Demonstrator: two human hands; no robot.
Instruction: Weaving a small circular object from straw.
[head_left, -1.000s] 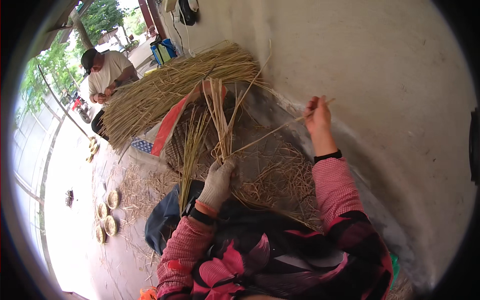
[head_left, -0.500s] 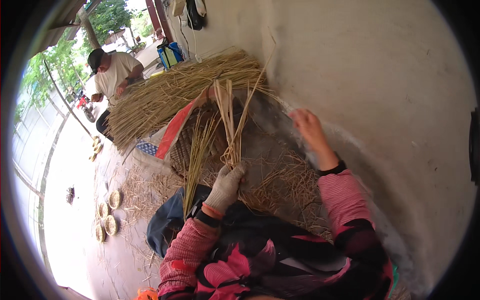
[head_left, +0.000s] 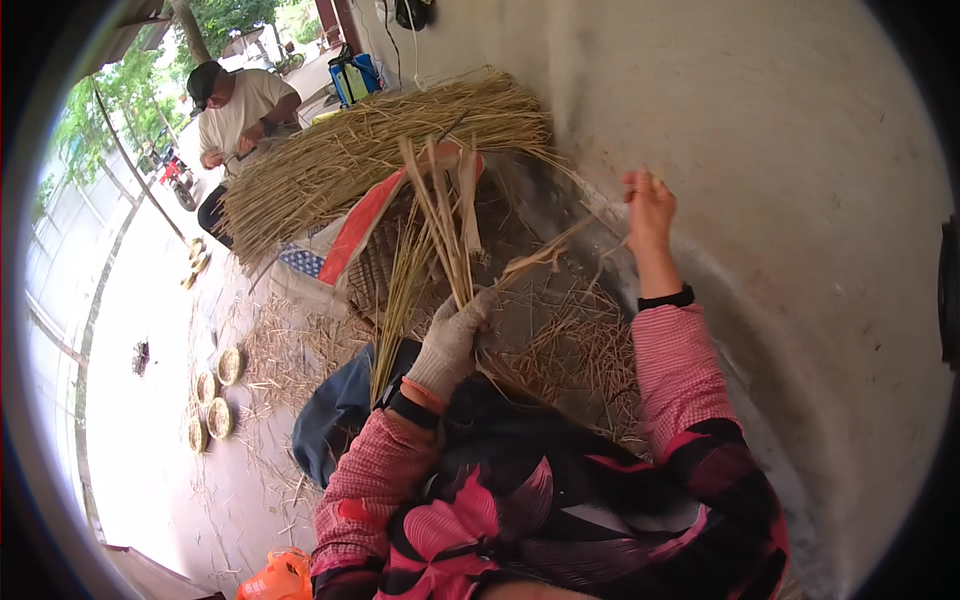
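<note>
My left hand (head_left: 455, 340), in a pale knitted glove, grips the lower part of a bundle of dry straw stalks (head_left: 443, 235). The stalks fan upward from the fist, and one broad, frayed strip (head_left: 535, 262) bends off to the right. My bare right hand (head_left: 652, 205) is raised near the wall, apart from the bundle, with its fingers curled together. Whatever may be between those fingers is too small to make out. Thinner, greener stalks (head_left: 397, 305) stand beside my left wrist, leaning up from my lap.
A large heap of straw (head_left: 380, 165) lies ahead on a sack with a red stripe (head_left: 360, 228). Behind it, a person (head_left: 240, 110) in a cap works with both hands. Several round woven baskets (head_left: 220, 418) sit at left. Straw scraps litter the floor; a wall (head_left: 780, 180) rises at right.
My right hand has moved up and slightly right, its fingers now curled. The stalks have tilted left, and a strip now bends out to the right. My left hand keeps its grip.
</note>
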